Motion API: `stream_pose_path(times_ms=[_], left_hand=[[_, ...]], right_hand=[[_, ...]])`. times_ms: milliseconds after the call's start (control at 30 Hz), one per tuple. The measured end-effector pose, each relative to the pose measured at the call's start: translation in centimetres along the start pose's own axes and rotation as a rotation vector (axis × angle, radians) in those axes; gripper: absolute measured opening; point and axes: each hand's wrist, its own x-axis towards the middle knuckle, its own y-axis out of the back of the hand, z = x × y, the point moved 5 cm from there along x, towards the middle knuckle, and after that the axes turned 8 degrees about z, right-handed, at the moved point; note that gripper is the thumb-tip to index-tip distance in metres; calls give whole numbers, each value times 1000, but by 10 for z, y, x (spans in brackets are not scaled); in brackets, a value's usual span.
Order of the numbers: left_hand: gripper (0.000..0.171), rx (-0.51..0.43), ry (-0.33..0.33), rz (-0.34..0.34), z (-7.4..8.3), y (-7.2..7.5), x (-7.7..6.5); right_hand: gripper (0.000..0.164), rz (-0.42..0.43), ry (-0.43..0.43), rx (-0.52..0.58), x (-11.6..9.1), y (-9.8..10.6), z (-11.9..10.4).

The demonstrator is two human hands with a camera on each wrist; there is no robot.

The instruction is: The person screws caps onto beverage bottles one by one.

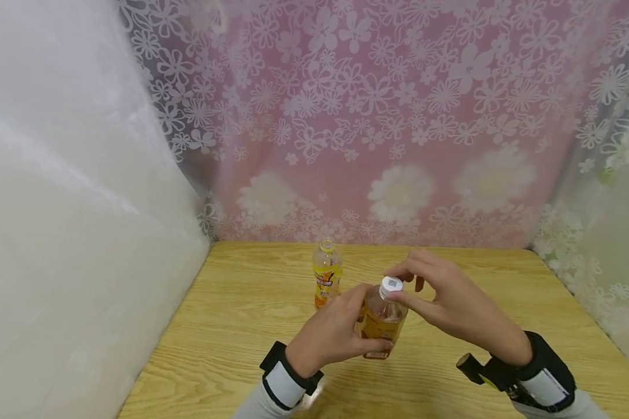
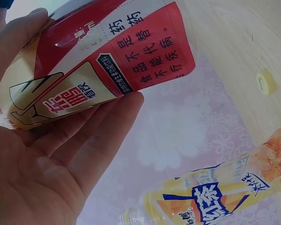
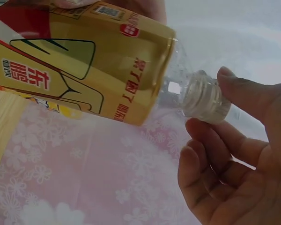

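Observation:
My left hand [image 1: 330,331] grips a drink bottle [image 1: 382,326] with a gold and red label round its body, tilted slightly above the wooden table. The thumb and fingers of my right hand [image 1: 445,297] pinch its white cap [image 1: 391,285] at the neck. In the right wrist view the pale cap [image 3: 218,105] sits on the bottle's mouth, between thumb and forefinger. The left wrist view shows the label [image 2: 70,98] close up, with the left fingers spread beneath it.
An uncapped iced tea bottle [image 1: 327,273] with a yellow and orange label stands behind the left hand. A loose yellow cap [image 2: 266,82] lies on the table [image 1: 230,314]. A pink floral curtain [image 1: 320,145] hangs at the back, with pale sheeting [image 1: 73,233] on the left.

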Motion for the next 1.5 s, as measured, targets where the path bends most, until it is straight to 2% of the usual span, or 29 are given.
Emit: stream_pose_path(times_ms=[200, 300, 367, 433, 567, 700, 833, 1033, 1100, 1200, 1267, 1367, 1500], left_hand=[[80, 12, 6, 4, -1, -2, 0], [81, 20, 0, 10, -2, -2, 1], [81, 15, -5, 9, -2, -1, 2], [81, 7, -12, 6, -2, -1, 2], [82, 6, -24, -1, -1, 0, 3], [82, 16, -30, -5, -1, 0, 3], [82, 18, -28, -9, -1, -1, 3], [79, 15, -6, -21, -1, -5, 3], [78, 9, -6, -20, -1, -5, 3], [77, -3, -15, -14, -1, -6, 4], [78, -9, -26, -13, -1, -6, 4], [80, -17, -37, -16, -1, -6, 5], [81, -24, -33, -24, -1, -6, 4]], right_hand=[[32, 19, -73, -71, -3, -5, 2], [53, -15, -84, -68, -3, -4, 2], [68, -53, -73, -23, -3, -1, 3], [75, -94, -46, 40, -2, 4, 3], [73, -133, 60, 104, 0, 9, 0], [66, -114, 137, 104, 2, 9, 0], [55, -83, 125, 82, 2, 6, 2], [34, -8, 54, -11, 1, -1, 5], [36, -1, 16, -44, 1, -3, 6], [53, -29, -45, -48, -1, -1, 9], [64, -61, -54, -21, -2, 2, 11], [68, -111, -27, 52, -3, 9, 13], [65, -170, 64, 91, -2, 12, 13]])
